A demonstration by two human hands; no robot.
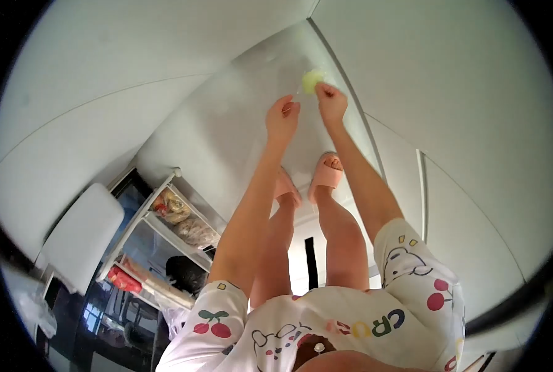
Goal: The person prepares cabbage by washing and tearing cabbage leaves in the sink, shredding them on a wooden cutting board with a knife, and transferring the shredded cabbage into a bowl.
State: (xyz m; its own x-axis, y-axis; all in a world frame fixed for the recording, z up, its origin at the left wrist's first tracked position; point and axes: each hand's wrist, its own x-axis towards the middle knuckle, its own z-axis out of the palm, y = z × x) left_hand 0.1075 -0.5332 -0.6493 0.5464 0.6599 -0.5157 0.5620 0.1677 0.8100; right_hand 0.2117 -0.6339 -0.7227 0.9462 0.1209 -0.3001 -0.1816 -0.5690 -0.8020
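Left hand [282, 122] at 12 o'clock, fingers curled narrow; contents we cannot tell.
Just beyond, toward 1 o'clock, we pinch the near edge of a pale green item [311, 81] with the right hand [332, 105]. Below both hands, our pink slippers [327, 177] stand on the pale floor [227, 124].

We had the rack [178, 241] left, bags [194, 232] in it, panels [474, 124] right, and slippers [327, 177] on the floor [227, 136] between.

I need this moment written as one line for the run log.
right hand: pinching pale yellow-green roundish piece, material unclear | left hand: curled nearby, hold unclear | pink open-toed slippers: worn
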